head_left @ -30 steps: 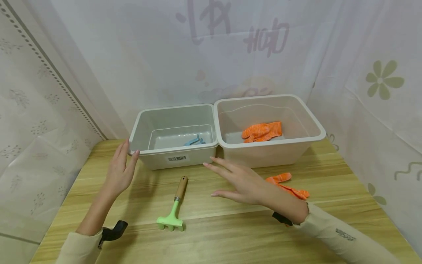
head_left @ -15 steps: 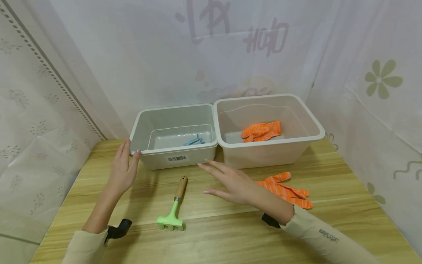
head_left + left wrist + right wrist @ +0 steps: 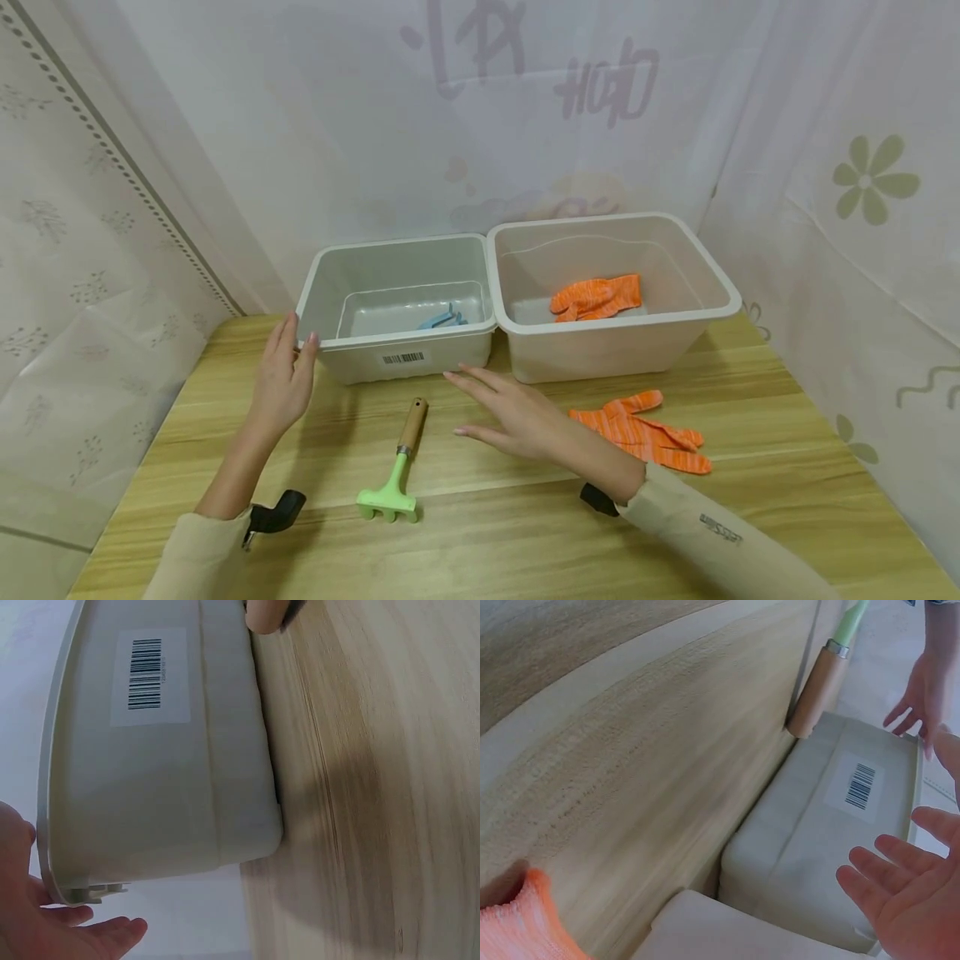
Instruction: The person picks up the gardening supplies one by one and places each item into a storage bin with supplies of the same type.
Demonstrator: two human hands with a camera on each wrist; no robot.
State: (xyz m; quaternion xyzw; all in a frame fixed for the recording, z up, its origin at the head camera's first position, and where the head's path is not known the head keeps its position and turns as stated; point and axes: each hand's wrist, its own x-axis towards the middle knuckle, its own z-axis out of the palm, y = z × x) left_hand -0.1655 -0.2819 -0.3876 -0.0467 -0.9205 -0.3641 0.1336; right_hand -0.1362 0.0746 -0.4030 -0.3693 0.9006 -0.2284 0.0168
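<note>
My left hand (image 3: 281, 387) touches the front left corner of the left storage bin (image 3: 352, 365), its thumb and fingers extended at the rim; the left wrist view shows the fingers by the rim (image 3: 46, 825). In front of that bin's right end my right hand (image 3: 517, 414) hovers over the table, fingers spread and holding nothing. Between the hands lies a small green hand rake (image 3: 398, 475) with a wooden handle pointing towards the bin. An orange glove (image 3: 645, 433) lies flat beside my right forearm, which hides part of it.
The right storage bin (image 3: 600, 354) stands against the left one and contains another orange glove (image 3: 596, 297). Something small and blue with thin prongs (image 3: 442, 318) lies inside the left bin. Patterned curtains (image 3: 360, 125) close off the back and sides of the wooden table (image 3: 480, 542).
My right hand has drifted left and slightly away from the orange glove on the table, uncovering more of it. My left forearm shifts a little right while the hand stays at the bin's corner.
</note>
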